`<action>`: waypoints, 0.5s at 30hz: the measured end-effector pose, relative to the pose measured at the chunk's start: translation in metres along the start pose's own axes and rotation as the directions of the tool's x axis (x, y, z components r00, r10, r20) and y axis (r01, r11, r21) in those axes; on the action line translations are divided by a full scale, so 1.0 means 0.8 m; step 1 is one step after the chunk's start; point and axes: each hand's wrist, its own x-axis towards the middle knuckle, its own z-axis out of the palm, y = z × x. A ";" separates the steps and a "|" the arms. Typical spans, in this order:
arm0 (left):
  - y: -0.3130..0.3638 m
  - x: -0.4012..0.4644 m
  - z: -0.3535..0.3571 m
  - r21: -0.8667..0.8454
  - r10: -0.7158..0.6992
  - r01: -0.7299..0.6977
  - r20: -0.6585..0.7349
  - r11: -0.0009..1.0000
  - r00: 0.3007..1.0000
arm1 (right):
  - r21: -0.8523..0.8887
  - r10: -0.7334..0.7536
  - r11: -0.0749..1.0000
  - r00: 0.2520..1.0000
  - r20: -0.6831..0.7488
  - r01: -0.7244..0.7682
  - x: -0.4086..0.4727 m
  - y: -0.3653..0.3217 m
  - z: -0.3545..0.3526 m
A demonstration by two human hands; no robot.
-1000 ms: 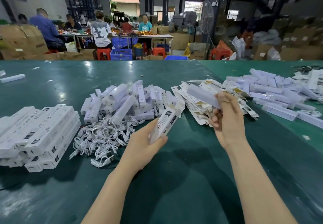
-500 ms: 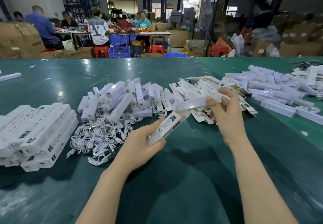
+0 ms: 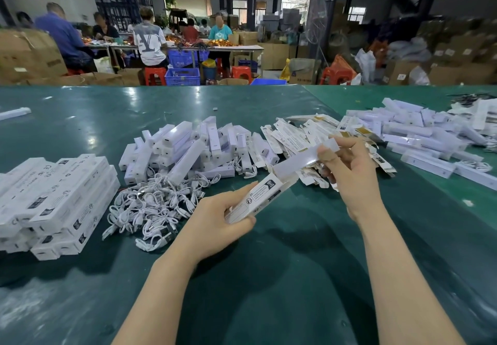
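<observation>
Left hand (image 3: 212, 221) wrapped round lower end of printed carton (image 3: 258, 199), held above green table (image 3: 269, 277), mouth open | right hand (image 3: 349, 172) pinching far end of white light bar (image 3: 298, 160), near tip at carton mouth | step: insertion, seemingly starting | next: align bar with carton, slide in past flaps.

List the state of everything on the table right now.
Carton: far end open, gripped by left hand.
Light bar: pinched by right hand, lower end at the carton's mouth, mostly outside.
Packed cartons: closed, stacked at left.
Loose light bars: unboxed, heaped.
Cables: coiled, in a tangled heap.
Flat cartons: flattened, piled loosely.
</observation>
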 end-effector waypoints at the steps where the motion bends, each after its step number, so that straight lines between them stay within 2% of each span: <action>1: 0.000 0.000 0.000 0.003 -0.002 0.002 0.002 1.000 1.000 | -0.001 0.009 1.000 1.000 0.003 -0.009 0.000 0.000 -0.001; 7: -0.001 0.003 0.001 0.075 -0.034 0.037 -0.045 0.996 0.998 | -0.006 0.046 0.999 0.998 0.040 -0.046 0.000 0.002 0.000; 13: 0.000 0.004 -0.001 0.136 0.009 -0.004 -0.030 0.991 1.000 | -0.023 0.078 0.997 0.995 0.067 -0.077 0.002 0.006 0.004; 15: 0.002 0.003 0.000 0.149 0.040 -0.038 -0.009 0.988 0.999 | -0.055 0.101 0.994 0.988 0.114 -0.095 0.000 0.005 0.009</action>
